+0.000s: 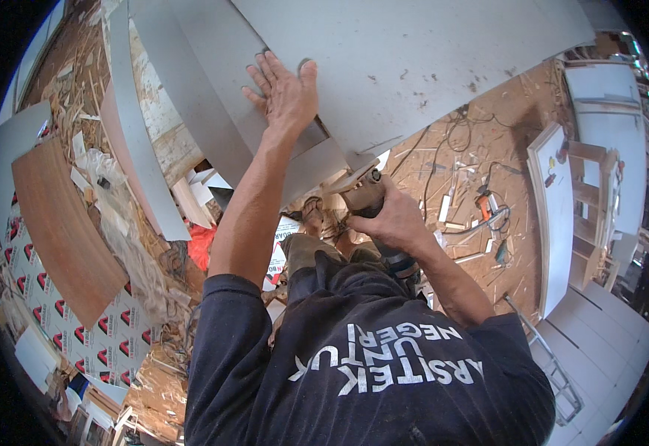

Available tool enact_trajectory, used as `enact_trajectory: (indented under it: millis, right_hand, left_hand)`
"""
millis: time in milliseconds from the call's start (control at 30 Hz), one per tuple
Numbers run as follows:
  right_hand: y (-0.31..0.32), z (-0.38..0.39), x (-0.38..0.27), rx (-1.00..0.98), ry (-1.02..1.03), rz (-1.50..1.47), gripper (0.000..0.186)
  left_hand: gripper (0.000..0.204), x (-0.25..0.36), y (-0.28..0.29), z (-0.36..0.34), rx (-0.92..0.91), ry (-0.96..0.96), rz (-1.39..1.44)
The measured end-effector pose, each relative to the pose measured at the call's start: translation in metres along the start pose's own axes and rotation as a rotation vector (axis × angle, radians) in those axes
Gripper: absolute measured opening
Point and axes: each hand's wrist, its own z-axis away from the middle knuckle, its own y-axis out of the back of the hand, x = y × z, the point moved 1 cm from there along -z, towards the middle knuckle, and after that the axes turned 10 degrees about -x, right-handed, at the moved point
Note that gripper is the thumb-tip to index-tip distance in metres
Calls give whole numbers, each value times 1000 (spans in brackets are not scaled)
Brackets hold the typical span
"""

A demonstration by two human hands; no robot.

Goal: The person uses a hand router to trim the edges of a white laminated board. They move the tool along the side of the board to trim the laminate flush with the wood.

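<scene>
My left hand (288, 93) lies flat with its fingers spread on the grey sheets, next to the edge of a large grey panel (421, 59). Beneath it, narrower grey strips (213, 82) overlap one another. My right hand (395, 219) is wrapped round a dark handheld power tool (364, 196) with a rounded body, held at the near edge of the panel. A pale flat plate (355, 177) on the tool meets that edge. The tool's working end is hidden, so its exact kind cannot be told.
A curved brown board (68, 230) rests on printed sheets at the left. Scraps, cables (443, 141) and an orange power tool (484, 204) litter the floor at the right. Beyond stand a white-topped wooden frame (555, 215) and a metal ladder-like frame (558, 372).
</scene>
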Motion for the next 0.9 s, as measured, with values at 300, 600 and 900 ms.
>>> enact_trajectory:
  millis: [300, 600, 900]
  right_hand:
    - [20, 50, 34, 52, -98, -45, 90]
    - [63, 115, 181, 411, -304, -288, 93]
    - [144, 144, 346, 665, -164, -861, 71]
  left_hand:
    - [94, 5, 4, 8, 132, -96, 6]
    - [93, 116, -91, 109, -254, -587, -647]
    - [93, 191, -122, 84, 21, -205, -637]
